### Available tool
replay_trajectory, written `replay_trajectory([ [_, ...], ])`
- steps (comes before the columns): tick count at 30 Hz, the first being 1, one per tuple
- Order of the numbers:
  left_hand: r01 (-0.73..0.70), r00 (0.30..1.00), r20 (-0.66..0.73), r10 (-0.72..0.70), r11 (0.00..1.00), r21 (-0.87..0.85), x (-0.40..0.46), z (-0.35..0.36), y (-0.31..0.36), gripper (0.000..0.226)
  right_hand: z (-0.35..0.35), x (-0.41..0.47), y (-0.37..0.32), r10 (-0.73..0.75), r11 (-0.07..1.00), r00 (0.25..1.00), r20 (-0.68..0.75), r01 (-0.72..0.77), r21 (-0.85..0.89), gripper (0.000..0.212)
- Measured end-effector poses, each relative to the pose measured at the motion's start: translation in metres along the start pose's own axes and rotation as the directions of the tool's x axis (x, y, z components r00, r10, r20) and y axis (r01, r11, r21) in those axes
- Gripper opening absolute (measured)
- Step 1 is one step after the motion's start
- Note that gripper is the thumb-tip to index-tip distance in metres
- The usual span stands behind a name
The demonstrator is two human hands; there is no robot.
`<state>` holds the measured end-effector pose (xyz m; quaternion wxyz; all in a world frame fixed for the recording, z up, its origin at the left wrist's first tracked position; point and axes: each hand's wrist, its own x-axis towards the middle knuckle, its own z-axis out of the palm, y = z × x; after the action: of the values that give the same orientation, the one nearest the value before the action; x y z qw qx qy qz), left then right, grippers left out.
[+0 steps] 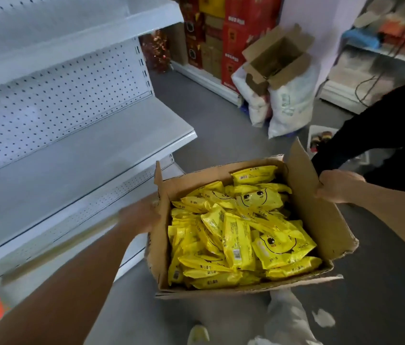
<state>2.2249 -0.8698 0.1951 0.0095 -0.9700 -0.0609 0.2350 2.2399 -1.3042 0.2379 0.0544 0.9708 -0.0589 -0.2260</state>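
An open cardboard box hangs above the floor in front of me, filled with several yellow packets printed with a cartoon face. My left hand, blurred, lies against the box's left wall and flap; how its fingers sit is unclear. My right hand grips the edge of the raised right flap, fingers curled over it.
White metal shelves with perforated backs stand at the left. A person in a black sleeve stands at the right. Farther off are an empty open carton on white sacks and stacked red boxes. Grey floor lies between.
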Motion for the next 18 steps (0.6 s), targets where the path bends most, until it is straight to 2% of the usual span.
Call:
replay_trajectory([
  [1,0.034,0.999,0.007,-0.034,0.999,-0.005,0.005,0.003,0.009,0.019,-0.004,0.022,0.006,-0.033,0.999,0.999,0.004,0.033,-0.025,0.021],
  [7,0.274,0.961,0.071,-0.268,0.957,-0.096,0.015,0.031,0.081,0.036,-0.029,0.147,0.037,-0.257,0.955,0.965,0.052,0.262,-0.140,0.024],
  [11,0.423,0.905,0.121,-0.408,0.894,-0.145,0.008,0.034,0.122,0.052,-0.042,0.199,0.033,-0.330,0.923,0.944,0.020,0.327,-0.202,0.026],
  [18,0.552,0.830,0.191,-0.524,0.821,-0.143,0.009,0.038,0.163,0.053,-0.038,0.252,0.021,-0.412,0.879,0.909,0.059,0.414,-0.237,0.020],
])
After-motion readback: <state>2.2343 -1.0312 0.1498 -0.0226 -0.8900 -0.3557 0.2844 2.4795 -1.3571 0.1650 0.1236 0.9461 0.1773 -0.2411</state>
